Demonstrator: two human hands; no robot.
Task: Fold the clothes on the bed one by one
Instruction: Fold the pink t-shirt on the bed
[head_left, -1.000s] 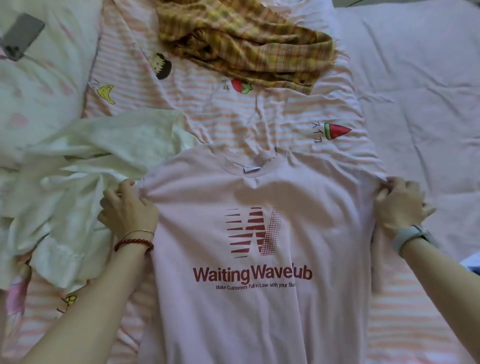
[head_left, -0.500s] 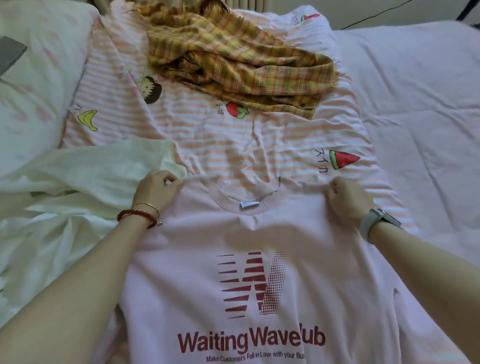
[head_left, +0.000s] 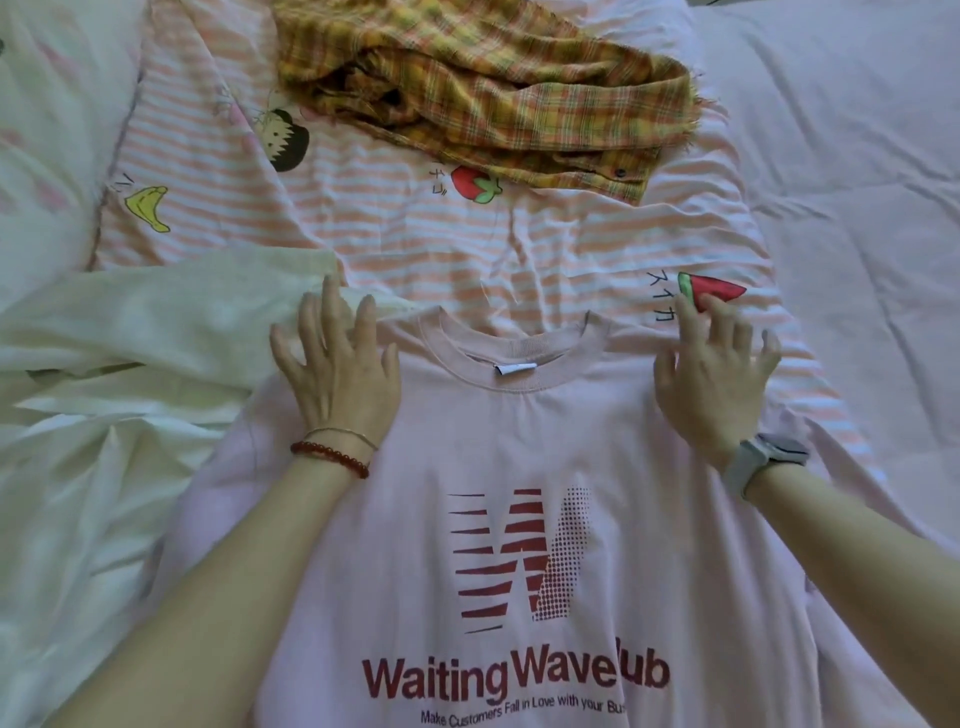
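A pale pink T-shirt (head_left: 519, 441) with a dark red "Waiting Wave" print lies face up and spread flat on the bed, collar away from me. My left hand (head_left: 337, 374) rests flat on its left shoulder, fingers apart, holding nothing. My right hand (head_left: 717, 374) lies flat on the right shoulder, fingers spread as well. A crumpled yellow plaid shirt (head_left: 483, 88) sits beyond the collar. A pale cream garment (head_left: 130, 364) is bunched at the left, touching the T-shirt's left edge.
The bed is covered by a pink-and-white striped sheet (head_left: 415, 234) with fruit pictures. A plain pale pink quilt (head_left: 857, 208) covers the right side. A light pillow (head_left: 57, 130) lies at the far left.
Both hands let go of the T-shirt's shoulders and opened flat on them. The shirt now lies smoother, its collar farther up the bed.
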